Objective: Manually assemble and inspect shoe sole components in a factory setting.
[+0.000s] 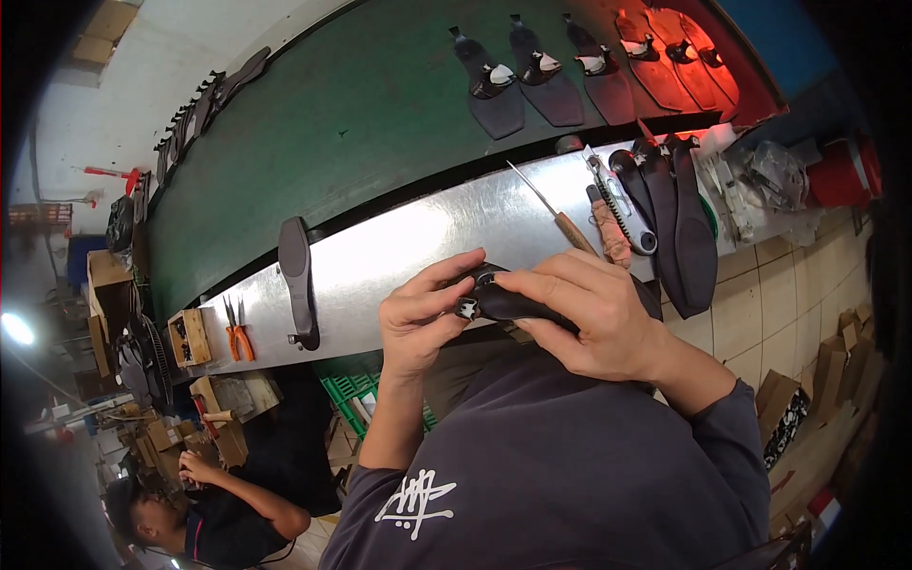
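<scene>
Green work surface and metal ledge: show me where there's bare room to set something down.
Free: the green work surface between the far-left soles and upper-right soles; the metal ledge between the lone sole, left hand and awl. Crowded: the ledge's right side, with utility knife and bunched soles.

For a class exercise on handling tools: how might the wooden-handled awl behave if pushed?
The awl would probably stay stiff, given its straight metal shaft. It may roll, since its wooden handle looks rounded, and could slide easily on the shiny metal surface.
</scene>
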The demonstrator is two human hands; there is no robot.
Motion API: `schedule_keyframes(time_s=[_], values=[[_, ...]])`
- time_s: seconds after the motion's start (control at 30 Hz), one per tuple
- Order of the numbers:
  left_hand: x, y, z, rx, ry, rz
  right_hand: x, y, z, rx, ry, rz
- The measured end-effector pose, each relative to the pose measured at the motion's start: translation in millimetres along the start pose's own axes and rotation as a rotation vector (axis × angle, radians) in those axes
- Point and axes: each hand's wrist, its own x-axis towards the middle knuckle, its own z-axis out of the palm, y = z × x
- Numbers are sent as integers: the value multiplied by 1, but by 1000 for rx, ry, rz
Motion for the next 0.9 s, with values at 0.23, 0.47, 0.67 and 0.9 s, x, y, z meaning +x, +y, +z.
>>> schedule_keyframes(time_s=[0.23, 0.47, 0.67, 0.9], values=[[2, 3, 0, 26, -58, 9, -3, 0, 3, -21, -11, -8], [1, 10, 7, 71, -89, -27, -4, -2, 6, -39, -40, 22], [1, 15, 23, 49, 65, -307, -8, 14, 19, 172, 86, 181], [-1, 13, 25, -13, 109, -455, -10, 15, 22, 136, 8, 199]])
